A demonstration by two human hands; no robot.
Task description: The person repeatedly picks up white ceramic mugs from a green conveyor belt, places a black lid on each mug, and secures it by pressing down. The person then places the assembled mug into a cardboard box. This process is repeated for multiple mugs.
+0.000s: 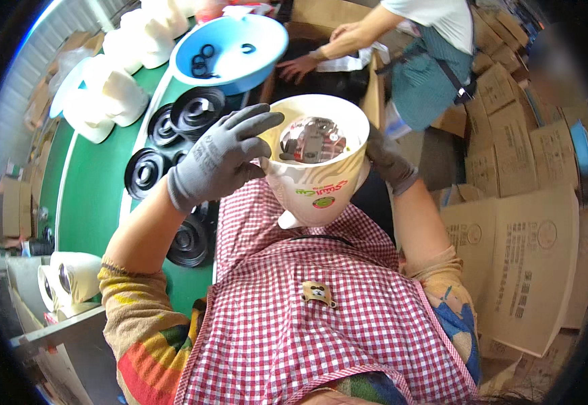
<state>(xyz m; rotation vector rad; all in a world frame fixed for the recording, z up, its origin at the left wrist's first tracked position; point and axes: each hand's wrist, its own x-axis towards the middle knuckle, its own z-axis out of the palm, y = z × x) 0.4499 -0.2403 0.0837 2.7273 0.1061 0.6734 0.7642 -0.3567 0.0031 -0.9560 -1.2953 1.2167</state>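
Note:
A white jug [314,187] with a pointed spout at the front and printed markings is held up before my checked apron. Its wide mouth faces up, and a shiny mirror-like liner [313,140] shows inside. My left hand [223,155], in a grey glove, is at the jug's left rim with its fingers apart; the fingertips overlap the rim, but a firm grip does not show. At the far right side, my gloved right hand [389,162] grips the jug, its fingers partly hidden behind the wall.
On the green work surface [91,182] at left lie several black ring-shaped parts [187,241]. A blue basin [230,50] holds black rings. White jug bodies [105,98] stand far left. Another person's hand [298,67] reaches into an open carton [375,88]. Cardboard boxes [520,263] stack up at right.

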